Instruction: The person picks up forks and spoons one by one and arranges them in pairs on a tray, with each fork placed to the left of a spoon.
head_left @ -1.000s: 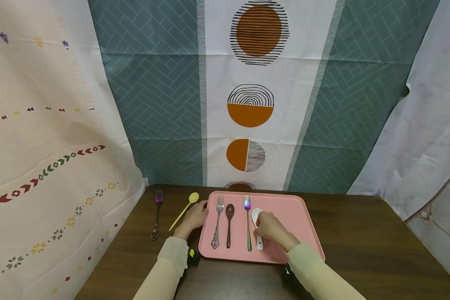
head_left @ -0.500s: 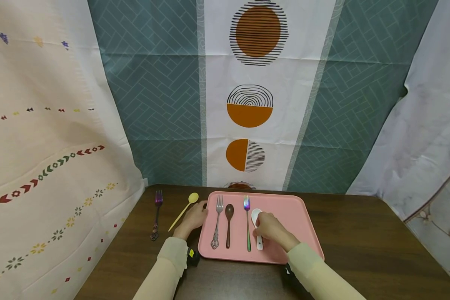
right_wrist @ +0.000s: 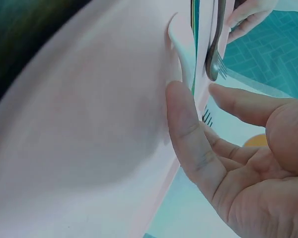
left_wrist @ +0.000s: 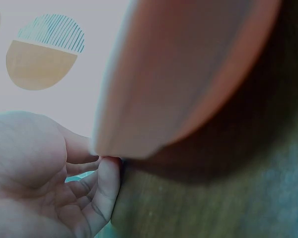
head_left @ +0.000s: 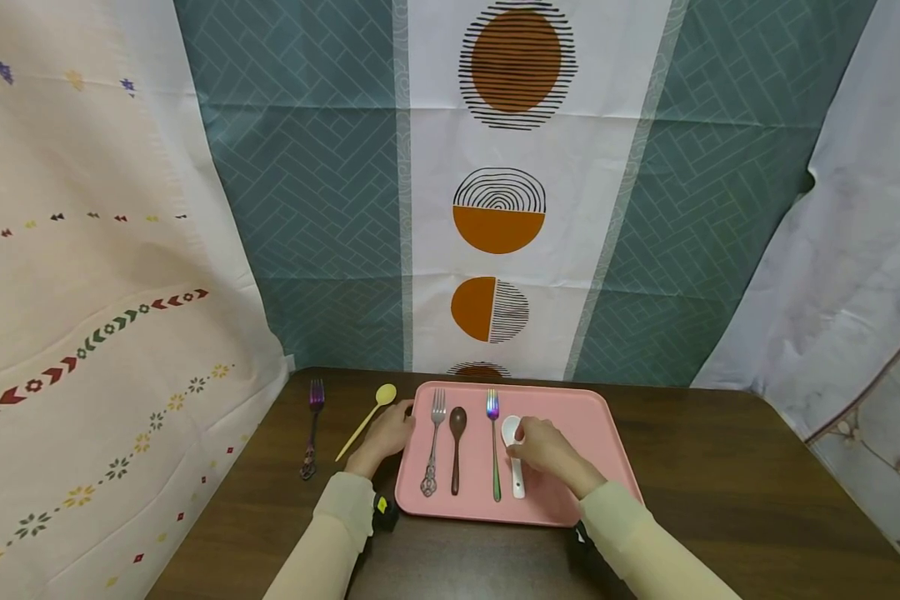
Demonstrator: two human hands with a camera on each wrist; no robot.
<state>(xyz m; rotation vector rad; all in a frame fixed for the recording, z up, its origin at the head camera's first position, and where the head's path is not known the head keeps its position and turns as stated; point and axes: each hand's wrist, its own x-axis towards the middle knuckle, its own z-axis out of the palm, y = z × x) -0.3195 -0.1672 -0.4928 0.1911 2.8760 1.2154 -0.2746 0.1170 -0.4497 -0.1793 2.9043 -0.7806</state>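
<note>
A pink tray (head_left: 585, 425) lies on the dark wooden table. My left hand (head_left: 388, 429) grips its left rim; the left wrist view shows thumb and fingers (left_wrist: 109, 183) at the tray's edge. Over the tray, my right hand (head_left: 546, 446) is right beside a white spoon (head_left: 517, 479). In the right wrist view, thumb and index finger (right_wrist: 181, 109) stand apart, and the white spoon (right_wrist: 183, 39) lies on the tray close to the index fingertip. Left of it on the tray lie a rainbow-coloured fork (head_left: 495, 450), a dark brown spoon (head_left: 457, 421) and a silver fork (head_left: 438, 412), roughly parallel.
A yellow spoon (head_left: 386, 395) lies slanted on the table, left of the tray. Farther left is a purple-tined fork (head_left: 316, 400) with an ornate handle. Patterned cloths (head_left: 487, 183) hang behind the table and on both sides.
My right hand has let go of the white spoon and shifted slightly up and to the right. My left hand stays at the tray's rim.
</note>
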